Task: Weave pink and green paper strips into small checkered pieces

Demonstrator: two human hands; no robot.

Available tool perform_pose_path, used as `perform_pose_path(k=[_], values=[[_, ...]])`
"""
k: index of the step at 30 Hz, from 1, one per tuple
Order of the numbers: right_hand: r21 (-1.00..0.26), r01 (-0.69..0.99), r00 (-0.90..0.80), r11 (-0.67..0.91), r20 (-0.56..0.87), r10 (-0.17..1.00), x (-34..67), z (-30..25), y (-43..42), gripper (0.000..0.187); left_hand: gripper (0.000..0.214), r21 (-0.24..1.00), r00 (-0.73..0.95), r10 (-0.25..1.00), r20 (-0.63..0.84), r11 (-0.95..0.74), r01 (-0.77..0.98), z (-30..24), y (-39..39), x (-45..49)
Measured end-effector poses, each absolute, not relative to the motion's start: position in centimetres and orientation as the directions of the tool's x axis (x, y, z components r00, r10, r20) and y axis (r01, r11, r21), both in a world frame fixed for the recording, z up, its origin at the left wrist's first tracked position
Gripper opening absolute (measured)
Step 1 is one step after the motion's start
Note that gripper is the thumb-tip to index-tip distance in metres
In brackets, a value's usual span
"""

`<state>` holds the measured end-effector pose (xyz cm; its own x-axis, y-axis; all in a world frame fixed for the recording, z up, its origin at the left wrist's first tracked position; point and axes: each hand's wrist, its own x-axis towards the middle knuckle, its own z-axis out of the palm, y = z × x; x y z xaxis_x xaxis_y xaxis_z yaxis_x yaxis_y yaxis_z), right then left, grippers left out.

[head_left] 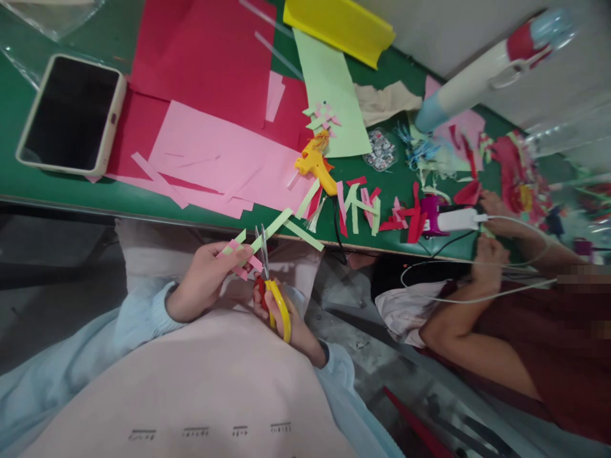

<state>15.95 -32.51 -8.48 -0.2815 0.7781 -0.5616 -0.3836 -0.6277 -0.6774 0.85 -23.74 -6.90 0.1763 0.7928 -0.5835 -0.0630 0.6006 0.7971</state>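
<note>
My left hand (pixel 206 278) pinches a small woven piece of pink and light green paper strips (pixel 238 253) just off the table's front edge. My right hand (pixel 293 321) grips scissors (pixel 277 305) with yellow and red handles, fingers in the loops. The scissor blades point up toward the table and stand slightly apart. A long green strip (pixel 274 228) from the woven piece lies across them. A second green strip (pixel 304 235) hangs over the table edge close by. Above these lies a yellow glue gun (pixel 319 164).
A phone (pixel 69 114) lies at left beside red (pixel 205 57) and pink paper sheets (pixel 191 137). Right of the glue gun are loose strips (pixel 363 207), a bag of beads (pixel 380 151), a white power strip (pixel 456 221) with cords, and a bottle (pixel 472 73). A co-worker's hands (pixel 491 254) are at right.
</note>
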Motion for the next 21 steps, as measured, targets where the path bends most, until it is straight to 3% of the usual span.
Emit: perform_pose_path(k=[12,21], values=[[-0.687,-0.359,-0.312,-0.631,-0.549,0.775,15.91,-8.24,-32.13,0.042,0.025,0.756,0.197,0.755,-0.626,0.649,-0.084,-6.51,-23.72,0.84],[-0.645,-0.343,-0.373,-0.683,-0.574,0.729,16.26,-8.8,-32.43,0.034,0.026,0.782,0.194,0.778,-0.597,0.618,-0.074,-6.61,-23.75,0.72]])
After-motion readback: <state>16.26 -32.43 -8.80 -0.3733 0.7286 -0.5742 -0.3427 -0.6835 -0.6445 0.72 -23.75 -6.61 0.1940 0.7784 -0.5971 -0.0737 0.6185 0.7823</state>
